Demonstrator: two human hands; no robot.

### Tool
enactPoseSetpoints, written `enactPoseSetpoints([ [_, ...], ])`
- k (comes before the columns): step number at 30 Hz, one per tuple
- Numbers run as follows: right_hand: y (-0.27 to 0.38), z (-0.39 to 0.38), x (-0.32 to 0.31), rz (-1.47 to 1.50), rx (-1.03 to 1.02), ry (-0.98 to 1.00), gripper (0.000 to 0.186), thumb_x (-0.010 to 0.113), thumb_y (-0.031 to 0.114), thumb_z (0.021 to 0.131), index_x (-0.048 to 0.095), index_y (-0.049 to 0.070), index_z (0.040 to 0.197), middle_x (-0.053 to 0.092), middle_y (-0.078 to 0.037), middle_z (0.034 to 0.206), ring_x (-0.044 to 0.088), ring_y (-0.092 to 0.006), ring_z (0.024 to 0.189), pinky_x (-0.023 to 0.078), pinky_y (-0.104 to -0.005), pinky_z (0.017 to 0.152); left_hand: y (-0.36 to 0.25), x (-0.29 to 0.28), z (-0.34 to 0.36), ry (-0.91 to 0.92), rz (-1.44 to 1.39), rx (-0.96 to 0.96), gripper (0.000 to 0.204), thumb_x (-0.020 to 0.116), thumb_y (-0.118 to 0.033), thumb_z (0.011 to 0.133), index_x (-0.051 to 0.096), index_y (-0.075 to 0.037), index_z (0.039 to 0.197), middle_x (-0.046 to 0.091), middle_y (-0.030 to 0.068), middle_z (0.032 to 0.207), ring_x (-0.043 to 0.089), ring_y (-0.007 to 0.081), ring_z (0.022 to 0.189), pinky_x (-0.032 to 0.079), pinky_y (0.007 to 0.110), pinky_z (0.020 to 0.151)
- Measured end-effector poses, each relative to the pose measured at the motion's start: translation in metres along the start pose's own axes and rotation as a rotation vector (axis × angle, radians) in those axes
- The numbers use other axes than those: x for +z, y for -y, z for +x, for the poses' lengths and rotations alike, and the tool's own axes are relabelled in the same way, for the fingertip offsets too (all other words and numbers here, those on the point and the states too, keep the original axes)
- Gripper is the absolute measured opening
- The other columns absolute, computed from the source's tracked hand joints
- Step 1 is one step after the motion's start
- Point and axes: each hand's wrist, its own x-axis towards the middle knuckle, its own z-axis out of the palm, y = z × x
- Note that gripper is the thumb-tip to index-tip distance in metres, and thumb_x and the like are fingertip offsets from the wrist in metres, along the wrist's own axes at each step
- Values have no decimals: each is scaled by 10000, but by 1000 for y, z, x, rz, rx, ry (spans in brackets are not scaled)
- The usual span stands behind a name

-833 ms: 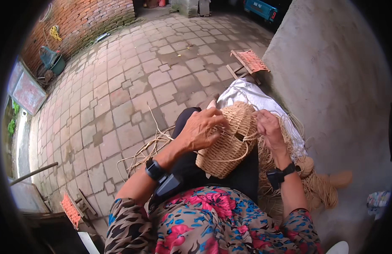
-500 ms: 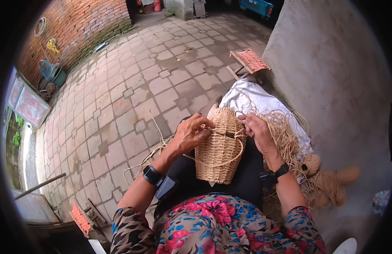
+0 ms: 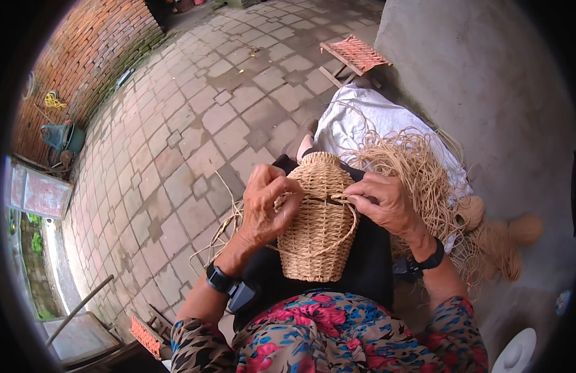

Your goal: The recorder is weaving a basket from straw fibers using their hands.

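A tan woven basket (image 3: pixel 313 248) with a narrow neck lies on my lap over dark trousers, with a slit across its upper part and a loose cord looped over its front. My left hand (image 3: pixel 266 208) is closed against the basket's left side, its fingertips curled at the weave; what they pinch is hidden. My right hand (image 3: pixel 378 202) pinches a strand of cord (image 3: pixel 341 230) at the right end of the slit. A large tangle of straw cord (image 3: pixel 397 155) spreads over a white sack (image 3: pixel 347 109) to the right.
An orange-webbed stool (image 3: pixel 356 53) stands ahead, another (image 3: pixel 145 336) at lower left. Cord balls (image 3: pixel 524 229) sit right beside a grey wall (image 3: pixel 480 74). A brick wall (image 3: pixel 95 43), green bucket (image 3: pixel 73 140) and leaning panels (image 3: pixel 39 189) line the left of the paved yard (image 3: pixel 170 124).
The basket has turned from tilted to nearly upright in my view. My right hand has moved down and left along it, and my left hand has shifted slightly. The view has shifted too.
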Motion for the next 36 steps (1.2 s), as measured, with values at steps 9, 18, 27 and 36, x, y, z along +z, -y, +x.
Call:
enactPoseSetpoints([
  [9, 0, 9, 9, -226, -181, 55, 39, 656, 86, 756, 626, 73, 778, 572, -73, 659, 600, -274, 592, 484, -371, 535, -15, 9, -10, 79, -76, -33, 137, 708, -81, 744, 652, -45, 863, 587, 83, 834, 590, 254, 800, 485, 362, 692],
  [18, 19, 8, 7, 536, 687, 384, 294, 527, 298, 933, 607, 15, 918, 629, -111, 654, 615, -184, 526, 509, -293, 525, -15, 6, 1, 243, -39, 56, 106, 685, -79, 778, 659, -52, 877, 594, 90, 804, 594, 261, 772, 484, 362, 670],
  [27, 1, 2, 14, 932, 872, 413, 491, 480, 451, 966, 559, -24, 1057, 607, -85, 588, 552, -105, 411, 457, -220, 384, -19, 2, 24, 394, 68, 195, 105, 668, -89, 782, 668, -74, 886, 604, 84, 704, 628, 268, 678, 506, 370, 588],
  [36, 3, -7, 16, 1014, 833, 343, 578, 492, 554, 927, 586, -6, 1037, 591, -71, 566, 537, -90, 397, 437, -205, 368, -25, -1, 44, 635, 228, 374, 125, 661, -108, 749, 647, -81, 870, 575, 68, 690, 618, 268, 643, 492, 383, 549],
])
